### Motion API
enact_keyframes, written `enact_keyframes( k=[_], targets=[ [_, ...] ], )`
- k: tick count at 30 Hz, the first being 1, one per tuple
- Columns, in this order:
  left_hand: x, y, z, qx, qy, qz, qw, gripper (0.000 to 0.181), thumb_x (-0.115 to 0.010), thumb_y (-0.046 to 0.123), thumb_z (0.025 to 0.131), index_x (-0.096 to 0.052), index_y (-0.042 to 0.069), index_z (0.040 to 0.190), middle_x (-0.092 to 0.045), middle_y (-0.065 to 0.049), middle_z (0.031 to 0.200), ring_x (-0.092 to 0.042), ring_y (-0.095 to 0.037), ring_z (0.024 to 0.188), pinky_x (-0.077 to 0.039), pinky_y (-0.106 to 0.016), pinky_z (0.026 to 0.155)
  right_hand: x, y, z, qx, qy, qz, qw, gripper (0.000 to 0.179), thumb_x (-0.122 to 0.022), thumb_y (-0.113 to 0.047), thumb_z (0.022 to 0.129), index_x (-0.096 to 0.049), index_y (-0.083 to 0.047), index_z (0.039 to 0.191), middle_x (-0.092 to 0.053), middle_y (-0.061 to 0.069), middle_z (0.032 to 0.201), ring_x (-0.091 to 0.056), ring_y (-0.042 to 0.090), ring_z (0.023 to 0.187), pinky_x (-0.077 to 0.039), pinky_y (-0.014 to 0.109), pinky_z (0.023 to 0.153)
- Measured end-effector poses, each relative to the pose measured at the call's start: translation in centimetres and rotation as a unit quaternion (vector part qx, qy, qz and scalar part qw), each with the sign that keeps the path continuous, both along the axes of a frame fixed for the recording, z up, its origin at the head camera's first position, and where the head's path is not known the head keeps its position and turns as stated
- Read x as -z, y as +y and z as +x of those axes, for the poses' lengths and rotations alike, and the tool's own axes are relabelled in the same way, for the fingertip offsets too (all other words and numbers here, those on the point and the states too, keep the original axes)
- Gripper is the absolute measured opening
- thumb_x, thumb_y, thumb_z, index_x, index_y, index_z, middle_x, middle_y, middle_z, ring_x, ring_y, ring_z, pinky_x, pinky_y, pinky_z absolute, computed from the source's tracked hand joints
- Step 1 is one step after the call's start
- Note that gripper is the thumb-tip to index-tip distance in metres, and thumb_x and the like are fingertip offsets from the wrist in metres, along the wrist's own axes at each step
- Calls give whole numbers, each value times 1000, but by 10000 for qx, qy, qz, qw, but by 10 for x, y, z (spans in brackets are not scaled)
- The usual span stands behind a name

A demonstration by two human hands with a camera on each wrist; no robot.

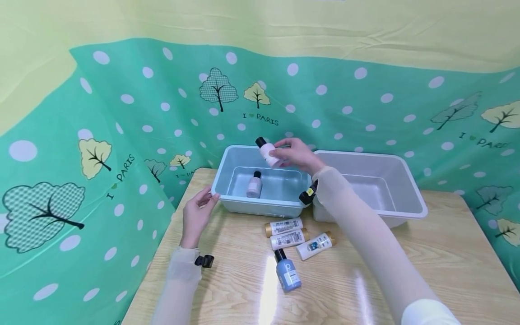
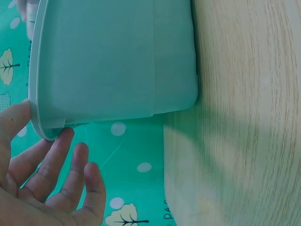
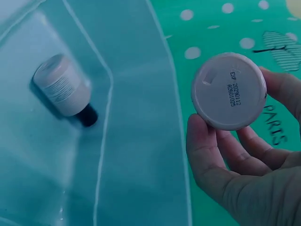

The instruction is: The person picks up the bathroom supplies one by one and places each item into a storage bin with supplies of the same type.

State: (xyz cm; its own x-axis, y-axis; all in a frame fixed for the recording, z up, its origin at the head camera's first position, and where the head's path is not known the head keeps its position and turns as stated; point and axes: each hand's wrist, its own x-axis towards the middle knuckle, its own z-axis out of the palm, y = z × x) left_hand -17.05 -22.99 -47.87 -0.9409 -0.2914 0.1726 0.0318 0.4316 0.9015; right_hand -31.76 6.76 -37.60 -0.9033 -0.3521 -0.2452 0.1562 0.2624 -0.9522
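Observation:
My right hand (image 1: 298,155) grips a pale pink bottle with a black cap (image 1: 270,153) above the light blue bin (image 1: 264,198). The bottle is tilted, its cap toward the upper left. In the right wrist view, the round base of this bottle (image 3: 229,92) faces the camera, with a printed date on it. Inside the bin lies a similar pink bottle with a black cap (image 1: 254,186). My left hand (image 1: 197,214) pinches the bin's front left corner; in the left wrist view the thumb is on the rim (image 2: 35,94) and fingertips are under it.
A grey bin (image 1: 365,189) stands to the right of the blue one. In front of the bins lie three white tubes with gold caps, one of them the right tube (image 1: 316,246), and a blue bottle with a black cap (image 1: 288,273). Patterned green cloth (image 1: 341,108) hangs behind.

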Motion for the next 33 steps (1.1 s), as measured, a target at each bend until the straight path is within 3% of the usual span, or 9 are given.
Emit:
enact_keyframes(
  k=[7,17,27,33],
  targets=[
    [-2,0,1,31,30,75,10000,58,-64,55,78,-60,19,123,-66,0,103,-59,-15,96,-51,-35,78,21,-9,-18,-563,-12,551,9969,48,-75,-27,78,-54,-4,114,-55,14,109,-60,28,89,-53,41,75],
    [-1,0,1,16,42,90,9999,55,-65,51,80,-60,19,124,-66,0,103,-59,-15,95,-51,-35,78,39,-18,-31,-1291,-357,1321,9821,36,-74,-27,78,-62,-4,103,-60,13,103,-58,27,89,-50,46,80],
    [1,3,1,0,59,110,9999,55,-64,51,80,-60,18,124,-66,0,102,-59,-16,95,-51,-35,77,63,-22,-29,-1196,-942,1928,9694,36,-76,-22,76,-57,-2,99,-58,15,102,-58,30,91,-51,45,78],
    [1,1,0,-38,25,139,9999,54,-64,53,79,-60,23,123,-66,2,101,-59,-14,94,-52,-35,76,66,-19,-30,-1090,-1187,1685,9724,30,-70,-15,80,-57,0,103,-55,19,111,-56,35,100,-51,45,81]
  ],
)
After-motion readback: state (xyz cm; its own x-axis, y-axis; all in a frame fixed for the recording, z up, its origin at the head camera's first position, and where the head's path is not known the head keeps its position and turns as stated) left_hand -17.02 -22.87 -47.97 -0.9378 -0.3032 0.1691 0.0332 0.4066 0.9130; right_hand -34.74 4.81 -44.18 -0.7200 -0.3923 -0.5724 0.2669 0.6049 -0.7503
